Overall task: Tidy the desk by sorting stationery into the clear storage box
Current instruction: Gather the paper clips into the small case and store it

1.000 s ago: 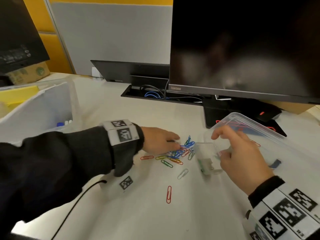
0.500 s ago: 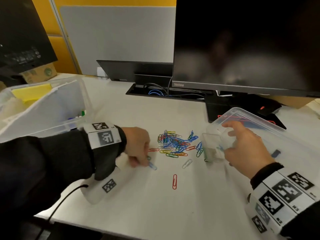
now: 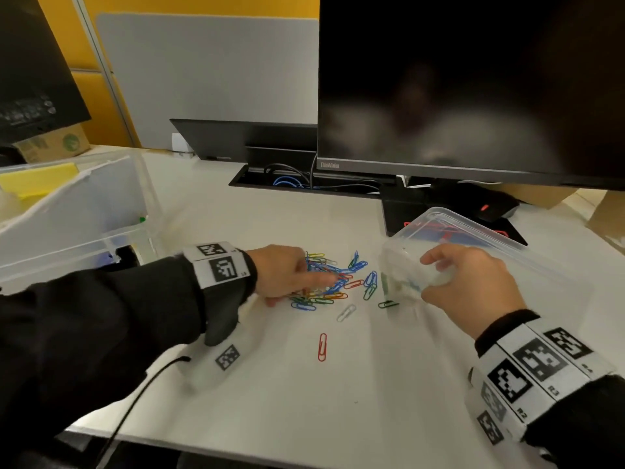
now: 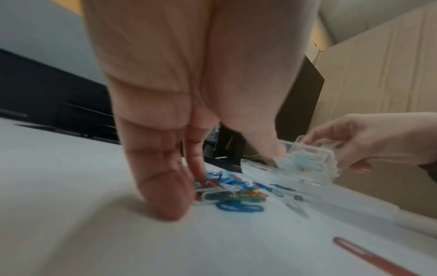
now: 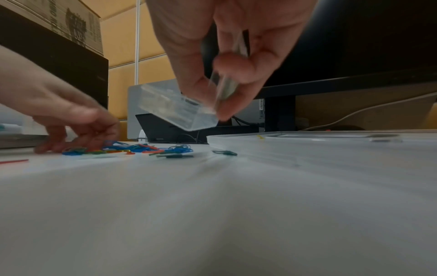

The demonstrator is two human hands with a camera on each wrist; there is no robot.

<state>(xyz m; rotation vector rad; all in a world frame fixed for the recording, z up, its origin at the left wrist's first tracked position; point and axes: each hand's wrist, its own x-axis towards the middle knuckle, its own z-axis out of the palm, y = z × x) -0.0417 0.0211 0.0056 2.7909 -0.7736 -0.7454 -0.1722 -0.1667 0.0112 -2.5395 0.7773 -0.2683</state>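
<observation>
A pile of coloured paper clips (image 3: 324,286) lies mid-desk. My left hand (image 3: 280,275) rests on the pile's left side, its straight fingers (image 4: 170,196) touching the desk and the clips (image 4: 227,194). My right hand (image 3: 466,282) grips a small clear case (image 3: 399,279), tilted just above the desk to the right of the pile. The case (image 4: 307,164) has bluish contents inside. A red clip (image 3: 322,346), a white clip (image 3: 346,313) and a green clip (image 3: 388,303) lie apart. The large clear storage box (image 3: 84,204) stands at the far left.
A flat clear lid (image 3: 500,238) lies under and behind my right hand. The monitor (image 3: 473,89) and its black stand fill the back right, beside a cable slot (image 3: 304,181). A yellow pad (image 3: 37,179) sits in the storage box. Bare desk stretches toward the front edge.
My left hand went from the pile to the desk at its lower left, then back right onto the clips. The right hand kept the small case in much the same place.
</observation>
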